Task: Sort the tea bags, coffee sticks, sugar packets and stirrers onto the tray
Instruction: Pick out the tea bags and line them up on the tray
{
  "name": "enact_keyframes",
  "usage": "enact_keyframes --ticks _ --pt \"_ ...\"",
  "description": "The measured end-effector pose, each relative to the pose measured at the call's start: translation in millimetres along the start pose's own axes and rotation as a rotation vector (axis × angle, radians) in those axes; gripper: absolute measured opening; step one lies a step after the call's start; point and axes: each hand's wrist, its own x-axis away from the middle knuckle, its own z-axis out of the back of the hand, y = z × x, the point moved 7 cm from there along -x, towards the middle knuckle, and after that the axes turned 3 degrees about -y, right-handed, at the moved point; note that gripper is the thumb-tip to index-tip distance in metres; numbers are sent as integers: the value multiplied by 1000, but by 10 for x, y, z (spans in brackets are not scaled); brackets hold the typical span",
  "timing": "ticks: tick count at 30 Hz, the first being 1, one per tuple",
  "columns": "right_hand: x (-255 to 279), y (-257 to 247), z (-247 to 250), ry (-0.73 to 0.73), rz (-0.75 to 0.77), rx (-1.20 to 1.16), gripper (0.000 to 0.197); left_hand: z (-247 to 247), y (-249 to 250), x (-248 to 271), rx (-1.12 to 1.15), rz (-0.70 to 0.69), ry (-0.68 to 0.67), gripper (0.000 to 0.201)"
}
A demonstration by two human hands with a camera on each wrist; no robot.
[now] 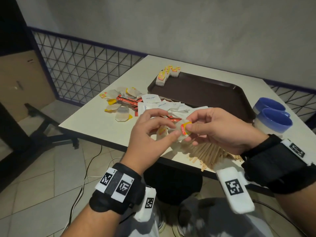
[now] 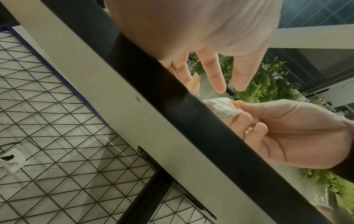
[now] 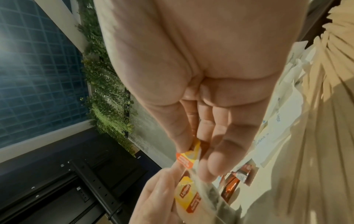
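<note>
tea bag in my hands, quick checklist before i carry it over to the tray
1. Grip: right hand pinches the tea bag at its yellow-red tag; left hand pinches the pouch. Ok.
2. One bag only: a second tagged bag shows under the left hand in the right wrist view. Cannot tell.
3. Room on the tray: mostly bare. Ok.
4. Drop spot: sorted tea bags at the far left corner. Ok.
5. Path: loose pile lies between. Ok if lifted over.
</note>
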Motion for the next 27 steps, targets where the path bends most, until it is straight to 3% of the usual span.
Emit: enact_keyframes --ticks 9,12,19,27 --pt "-39 -79 -75 -36 50 11 25 -23 -92 -30 158 71 -72 13" --pt "-36 -103 -62 10 78 91 28 -25 -123 -30 165 93 -95 9" --pt "-33 -191 -102 97 167 309 12 -49 -161 -38 118 148 -135 9" --pt "-31 -175 -102 80 106 175 18 -31 -171 -56 49 98 -113 9"
